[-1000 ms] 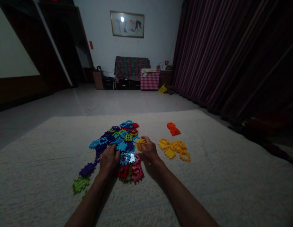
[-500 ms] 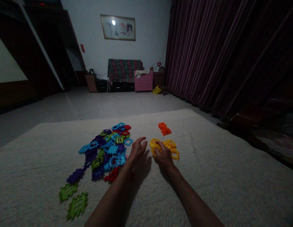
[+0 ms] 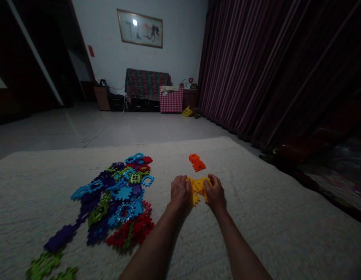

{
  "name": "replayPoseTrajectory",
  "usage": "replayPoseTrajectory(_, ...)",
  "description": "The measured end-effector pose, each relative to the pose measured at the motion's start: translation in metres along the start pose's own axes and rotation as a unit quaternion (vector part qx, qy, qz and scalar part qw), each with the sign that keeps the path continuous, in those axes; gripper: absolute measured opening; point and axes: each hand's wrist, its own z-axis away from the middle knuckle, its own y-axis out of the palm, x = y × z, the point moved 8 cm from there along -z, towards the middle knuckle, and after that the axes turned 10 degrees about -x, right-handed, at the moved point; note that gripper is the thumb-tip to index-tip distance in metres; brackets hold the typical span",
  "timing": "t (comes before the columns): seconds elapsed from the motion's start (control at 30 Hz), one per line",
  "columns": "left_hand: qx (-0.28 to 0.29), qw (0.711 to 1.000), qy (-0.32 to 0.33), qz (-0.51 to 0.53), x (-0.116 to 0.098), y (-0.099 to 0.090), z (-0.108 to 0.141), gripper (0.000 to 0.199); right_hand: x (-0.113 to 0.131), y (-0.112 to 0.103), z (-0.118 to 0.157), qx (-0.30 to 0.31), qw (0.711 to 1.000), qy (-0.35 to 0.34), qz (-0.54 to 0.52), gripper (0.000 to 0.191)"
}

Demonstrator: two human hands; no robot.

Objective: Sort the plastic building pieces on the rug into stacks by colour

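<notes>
Yellow interlocking plastic pieces (image 3: 198, 186) lie bunched on the pale cloth, between my two hands. My left hand (image 3: 180, 191) is curled against their left side, fingers closed on the edge. From the right, my right hand (image 3: 215, 192) grips the other side with its thumb in front. Just beyond sits a small stack of orange pieces (image 3: 197, 162). To the left spreads a mixed heap of notched pieces: light blue ones (image 3: 123, 193), purple ones (image 3: 60, 238), red ones (image 3: 134, 229) and green ones (image 3: 44, 264).
The pale quilted cloth (image 3: 256, 217) covers the floor around me. Beyond its far edge lie grey tiles (image 3: 139, 128) with a thin cord. A low cabinet with a checked cloth (image 3: 171, 100) stands by the wall. Dark purple curtains (image 3: 241, 58) hang on the right.
My left hand has moved right from open air onto the yellow pieces. My right hand has shifted to their right side. The view has turned slightly right.
</notes>
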Motion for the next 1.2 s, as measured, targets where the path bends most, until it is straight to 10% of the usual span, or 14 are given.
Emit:
replayPoseTrajectory(0.73, -0.001, 0.995, 0.06, 0.083, -0.006, 0.013, -0.004, 0.028, 0.009, 0.021, 0.002, 0.1, 0.992, -0.06, -0.055, 0.035)
replayPoseTrajectory(0.97, -0.043, 0.997, 0.032, 0.061, 0.003, 0.011, -0.002, 0.025, -0.003, 0.019, 0.002, 0.173, 0.967, 0.022, -0.188, 0.043)
replayPoseTrajectory(1.2, -0.047, 0.997, 0.023, 0.048, 0.003, 0.011, 0.0, 0.029, 0.024, 0.015, 0.013, 0.247, 0.948, -0.164, -0.115, 0.063)
